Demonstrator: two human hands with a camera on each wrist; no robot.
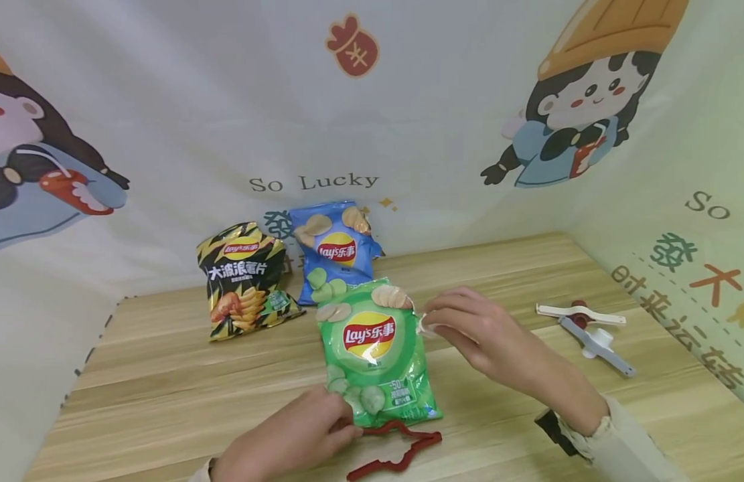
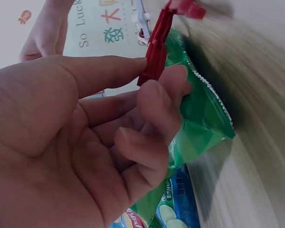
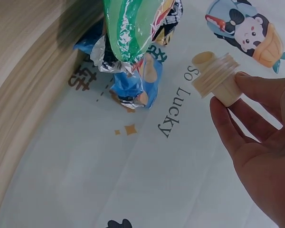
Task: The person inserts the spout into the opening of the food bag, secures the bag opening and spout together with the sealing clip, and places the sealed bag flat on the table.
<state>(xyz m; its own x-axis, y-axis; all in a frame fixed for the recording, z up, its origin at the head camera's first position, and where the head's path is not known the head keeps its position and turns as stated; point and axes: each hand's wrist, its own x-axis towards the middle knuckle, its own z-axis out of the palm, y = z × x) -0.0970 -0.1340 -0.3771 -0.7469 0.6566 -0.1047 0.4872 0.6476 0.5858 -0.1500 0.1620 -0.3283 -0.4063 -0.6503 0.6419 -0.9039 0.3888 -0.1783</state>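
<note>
In the head view my left hand (image 1: pixel 296 435) pinches one end of a dark red bag clip (image 1: pixel 408 458), whose two arms stand spread apart. The left wrist view has the red clip (image 2: pixel 156 47) between thumb and index finger, the other fingers curled loosely. My right hand (image 1: pixel 480 331) holds a whitish pour spout (image 3: pixel 218 80) by its narrow part, between thumb and fingers. This spout is close to the upper right edge of a green chip bag (image 1: pixel 372 365). The bag's lower edge lies just beyond the red clip. Silver foil (image 3: pixel 104 54) shows at the bag's top.
Behind the green bag stand a blue chip bag (image 1: pixel 338 251) and, to the left, a black-and-yellow chip bag (image 1: pixel 242 281). On the right of the wooden table (image 1: pixel 504 428) lie a white clip (image 1: pixel 552 310) with a dark red spout and a grey clip (image 1: pixel 615 359) with a white spout. Printed cloth surrounds the table.
</note>
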